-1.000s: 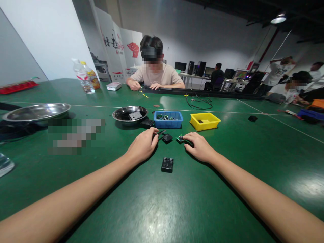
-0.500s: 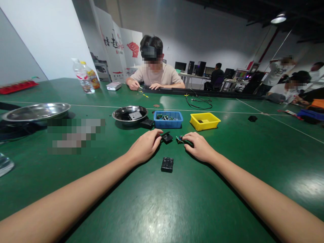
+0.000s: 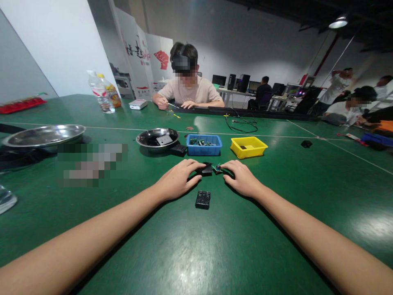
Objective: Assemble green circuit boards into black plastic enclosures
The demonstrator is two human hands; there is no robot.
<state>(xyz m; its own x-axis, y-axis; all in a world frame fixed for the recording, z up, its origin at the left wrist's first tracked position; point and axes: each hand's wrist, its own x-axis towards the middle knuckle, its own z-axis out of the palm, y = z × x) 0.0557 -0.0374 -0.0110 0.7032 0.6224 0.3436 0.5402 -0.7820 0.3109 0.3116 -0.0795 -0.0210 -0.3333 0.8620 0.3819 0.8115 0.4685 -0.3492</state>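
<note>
Head view, middle of the frame: what is being handled?

Small black boxy plastic part [image 3: 208, 170], just above frame centre-bottom, over the green tabletop [image 3: 196, 246]. Left hand [image 3: 178, 177] at its left end: index finger across the top, thumb spread below; cannot tell whether they pinch it.

Right hand [image 3: 242, 178]?

Just right of centre. Index finger at a small green circuit board [image 3: 217, 168] beside the black part; thumb spaced below. Grip on the board: cannot tell.

Surroundings?

Below, lower centre: square black plastic case [image 3: 203, 200], lying apart from both hands. Above the hands: rectangular blue plastic bin [image 3: 204, 151] containing green boards; to its right, rectangular yellow plastic bin [image 3: 249, 152]. Left of centre: round shiny metal dish [image 3: 141, 141] with dark and grey pieces.
</note>
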